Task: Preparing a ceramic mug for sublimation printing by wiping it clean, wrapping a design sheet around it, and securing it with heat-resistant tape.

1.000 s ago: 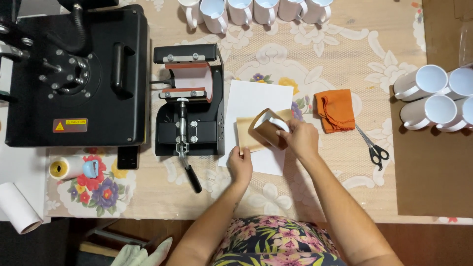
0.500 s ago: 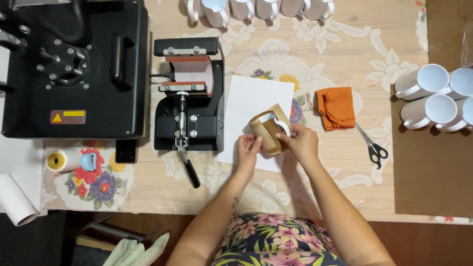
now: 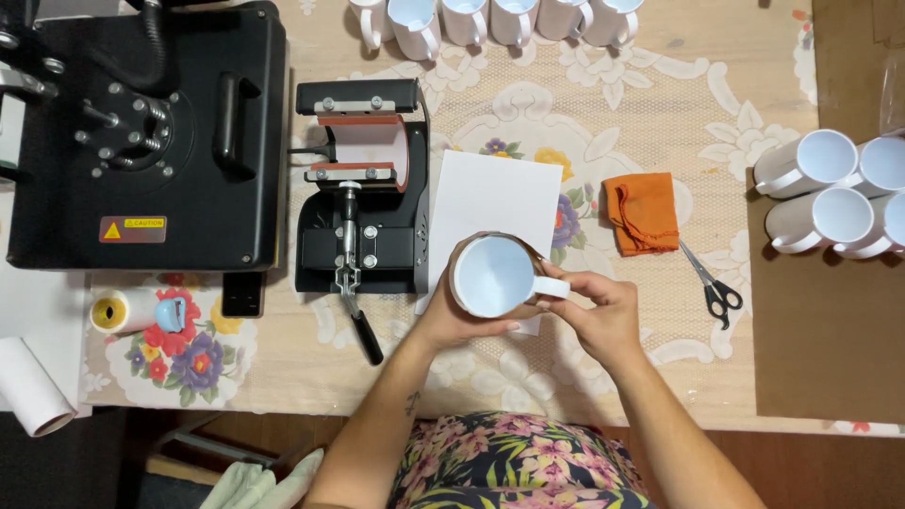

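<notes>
A white mug (image 3: 493, 275) with brown paper wrapped round its outside is held upright, its mouth facing the camera. My left hand (image 3: 451, 319) cups its lower left side. My right hand (image 3: 594, 311) grips the handle side from the right. The mug hovers over the near edge of a white paper sheet (image 3: 495, 193) lying on the table. A black mug press (image 3: 363, 188) with a red-lined cylinder stands just left of the sheet.
A large black heat press (image 3: 141, 132) fills the far left. White mugs (image 3: 490, 19) line the back edge, and more mugs (image 3: 834, 193) lie on their sides at right. An orange cloth (image 3: 643, 212), scissors (image 3: 712, 283), a tape roll (image 3: 127, 311) and a paper roll (image 3: 33, 386) are nearby.
The mug lay on its side between my hands; now it is turned so its open mouth faces up. Both hands have drawn slightly nearer to me.
</notes>
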